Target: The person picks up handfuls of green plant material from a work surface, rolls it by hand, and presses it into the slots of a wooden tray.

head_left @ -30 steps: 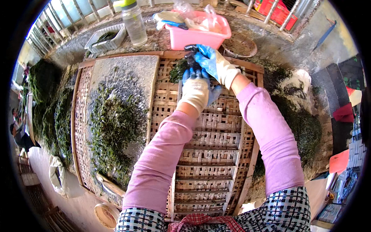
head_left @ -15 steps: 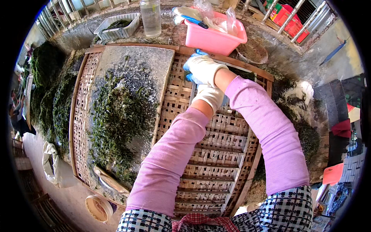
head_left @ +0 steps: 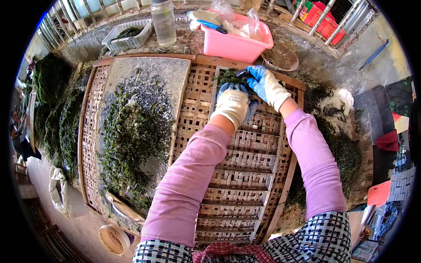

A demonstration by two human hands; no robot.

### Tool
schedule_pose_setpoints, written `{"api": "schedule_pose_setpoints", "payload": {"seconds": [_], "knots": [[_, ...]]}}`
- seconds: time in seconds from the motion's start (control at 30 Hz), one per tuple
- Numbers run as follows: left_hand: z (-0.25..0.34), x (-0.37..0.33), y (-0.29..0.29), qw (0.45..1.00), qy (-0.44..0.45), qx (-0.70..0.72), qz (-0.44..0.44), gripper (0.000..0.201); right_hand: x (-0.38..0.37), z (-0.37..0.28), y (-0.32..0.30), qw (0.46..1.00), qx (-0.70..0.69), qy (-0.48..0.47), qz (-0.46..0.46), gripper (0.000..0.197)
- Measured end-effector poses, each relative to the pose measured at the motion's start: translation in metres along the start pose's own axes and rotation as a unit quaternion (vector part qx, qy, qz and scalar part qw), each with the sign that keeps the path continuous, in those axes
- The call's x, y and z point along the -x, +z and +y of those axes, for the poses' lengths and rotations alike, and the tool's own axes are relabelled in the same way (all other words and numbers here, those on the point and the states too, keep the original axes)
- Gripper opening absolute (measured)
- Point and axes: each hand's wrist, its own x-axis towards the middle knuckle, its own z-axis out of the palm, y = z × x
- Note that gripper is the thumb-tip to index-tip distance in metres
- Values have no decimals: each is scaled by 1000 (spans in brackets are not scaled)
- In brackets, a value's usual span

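Both hands wear white gloves with blue fingers, at the far end of a slatted frame [head_left: 268, 186] lying on a woven bamboo tray [head_left: 199, 94]. A small bunch of dark green, seaweed-like strands [head_left: 228, 76] fills the frame's farthest slot. My left hand [head_left: 233, 103] lies on the near side of that bunch, fingers stretched forward and thumb apart. From the right, my right hand [head_left: 266, 85] pinches the bunch's right end, its fingers partly hiding it. To the left, a larger heap of the same strands [head_left: 133, 144], sprinkled with white grains, spreads over a grey board [head_left: 131, 70].
Beyond the tray stand a pink tub [head_left: 237, 46] holding gloves and plastic bags, a clear water jar [head_left: 163, 26] and a plastic basket [head_left: 125, 41]. A wooden-handled tool [head_left: 125, 207] lies at the board's near edge. A white bucket [head_left: 113, 239] sits lower left. Green piles [head_left: 72, 114] line the left.
My hands, earlier close together with the right crossing over the left, are now apart. The right has moved rightward, and the green bunch shows between them. The view has shifted slightly.
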Motion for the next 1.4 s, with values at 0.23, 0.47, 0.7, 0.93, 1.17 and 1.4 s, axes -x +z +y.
{"api": "schedule_pose_setpoints", "payload": {"seconds": [0.23,0.47,0.7,0.93,1.17,1.4], "knots": [[11,2,-8,999,-2,-8,36,64,9,32,0,949,-298,96,44,30],[7,4,-11,999,-34,-14,-3,71,34,30,-38,996,64,30,61,33],[6,8,-67,883,-75,421,193,48,48,-28,-60,987,126,38,94,35],[-80,-32,0,872,-42,452,182,59,31,-46,-11,887,-403,226,-11,36],[-123,-39,10,903,-78,400,134,71,50,-37,-42,968,246,-8,-57,68],[-90,-42,-34,936,-132,323,47,74,27,-30,-14,855,487,-164,-72,57]]}}
